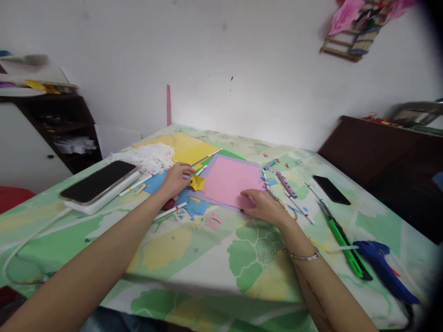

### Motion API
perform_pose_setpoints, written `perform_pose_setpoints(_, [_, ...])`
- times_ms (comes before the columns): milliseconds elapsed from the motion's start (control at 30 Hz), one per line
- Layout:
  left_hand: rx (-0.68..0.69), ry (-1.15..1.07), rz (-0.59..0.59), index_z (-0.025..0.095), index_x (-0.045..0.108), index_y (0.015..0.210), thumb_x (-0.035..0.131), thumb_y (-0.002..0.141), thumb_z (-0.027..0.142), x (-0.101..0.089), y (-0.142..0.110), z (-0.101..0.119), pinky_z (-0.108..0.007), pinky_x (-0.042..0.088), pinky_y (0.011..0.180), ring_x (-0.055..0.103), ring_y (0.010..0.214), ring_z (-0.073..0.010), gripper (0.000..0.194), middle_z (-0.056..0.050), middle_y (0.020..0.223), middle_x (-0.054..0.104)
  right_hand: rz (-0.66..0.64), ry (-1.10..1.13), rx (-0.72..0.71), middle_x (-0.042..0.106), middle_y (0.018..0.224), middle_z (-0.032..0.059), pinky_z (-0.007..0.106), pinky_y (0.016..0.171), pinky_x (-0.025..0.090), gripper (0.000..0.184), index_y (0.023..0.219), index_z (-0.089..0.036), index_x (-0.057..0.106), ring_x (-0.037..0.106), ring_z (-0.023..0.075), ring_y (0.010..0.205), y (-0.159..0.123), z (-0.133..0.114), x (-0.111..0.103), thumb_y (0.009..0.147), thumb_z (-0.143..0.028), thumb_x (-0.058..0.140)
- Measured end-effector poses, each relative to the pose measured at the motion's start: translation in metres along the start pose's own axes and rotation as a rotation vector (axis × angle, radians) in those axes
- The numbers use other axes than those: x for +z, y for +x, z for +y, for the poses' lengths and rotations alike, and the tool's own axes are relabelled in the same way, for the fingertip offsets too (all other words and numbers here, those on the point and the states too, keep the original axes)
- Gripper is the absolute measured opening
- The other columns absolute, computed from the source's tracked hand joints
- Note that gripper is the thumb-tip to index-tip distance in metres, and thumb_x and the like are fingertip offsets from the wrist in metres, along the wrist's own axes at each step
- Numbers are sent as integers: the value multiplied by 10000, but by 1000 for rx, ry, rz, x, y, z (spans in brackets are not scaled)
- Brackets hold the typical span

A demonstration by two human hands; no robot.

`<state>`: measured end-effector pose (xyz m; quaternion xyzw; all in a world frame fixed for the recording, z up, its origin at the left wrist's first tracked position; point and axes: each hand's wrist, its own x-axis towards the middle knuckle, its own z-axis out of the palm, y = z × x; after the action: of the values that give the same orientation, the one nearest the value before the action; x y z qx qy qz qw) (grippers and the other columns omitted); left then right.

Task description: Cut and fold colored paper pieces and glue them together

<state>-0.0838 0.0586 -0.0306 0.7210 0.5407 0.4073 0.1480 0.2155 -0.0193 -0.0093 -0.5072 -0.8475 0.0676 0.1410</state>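
- The pink sheet [230,180] lay flat near the middle of the table, on top of a slightly larger purple sheet [207,171] whose margin showed around it.
- The right hand [262,206] was at the near right corner of the pink sheet, its fingers bent and partly curled; whether they pinched the paper, I could not tell.
- The left hand [178,179] was left of the sheets, its fingers loosely bent, with a crumpled yellow piece of paper [197,183] at the fingertips; whether they gripped it, I could not tell.
- Blue paper [198,207] lay below the yellow piece, partly covered by small scraps, and pink scraps [213,221] lay nearer the table's front edge.
- Beyond the hands were a green sheet [231,155], a large yellow sheet [189,146] and a heap of white strands [157,155].
- At the left, a phone [98,181] rested on a white block [83,207].
- To the right lay a purple dotted tube [286,184], a second dark phone [331,189], a green cutter [348,246] and a blue glue gun [384,267].
- A patterned tablecloth [207,258] lay under everything.
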Motion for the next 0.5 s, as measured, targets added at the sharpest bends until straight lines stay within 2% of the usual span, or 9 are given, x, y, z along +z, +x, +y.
perform_pose_setpoints(167, [73, 19, 57, 153, 694, 851, 567, 635, 136, 0, -4, 9, -329, 544, 748, 595, 984, -237, 251, -104, 1125, 573, -7, -62, 3, 680, 1048, 98, 277, 764, 423, 418, 1116, -148, 610, 623, 231, 918, -2, -1, 1, 702, -204, 605])
perform_pose_setpoints(267, [245, 39, 62, 175, 680, 853, 583, 691, 183, 3, -9, 19, -370, 489, 879, 576, 1029, -226, 189, -83, 1100, 602, -3, -82, 11, 704, 920, 84, 254, 680, 404, 330, 1006, -159, 653, 633, 211, 814, -3, -1, 1, 683, -164, 586])
perform_pose_setpoints(333, [423, 45, 2, 178, 669, 888, 581, 737, 210, 7, -14, 25, -380, 453, 925, 582, 1021, -214, 177, -81, 1073, 630, 6, -84, 20, 708, 821, 77, 244, 644, 389, 243, 890, -162, 678, 631, 193, 746, -3, -2, 1, 686, -121, 552])
perform_pose_setpoints(400, [573, 31, -118, 165, 653, 957, 606, 760, 257, 10, -18, 29, -374, 450, 919, 586, 1018, -216, 222, -99, 1068, 646, 21, -73, 26, 709, 772, 77, 241, 641, 386, 214, 798, -163, 689, 632, 182, 719, -2, -1, 1, 705, -89, 511])
perform_pose_setpoints(500, [694, 26, -259, 145, 629, 1028, 683, 723, 351, 14, -23, 33, -385, 435, 926, 580, 1037, -239, 372, -128, 1067, 656, 54, -30, 36, 724, 795, 79, 244, 673, 404, 251, 760, -170, 707, 645, 180, 742, 0, 2, 1, 730, -72, 477])
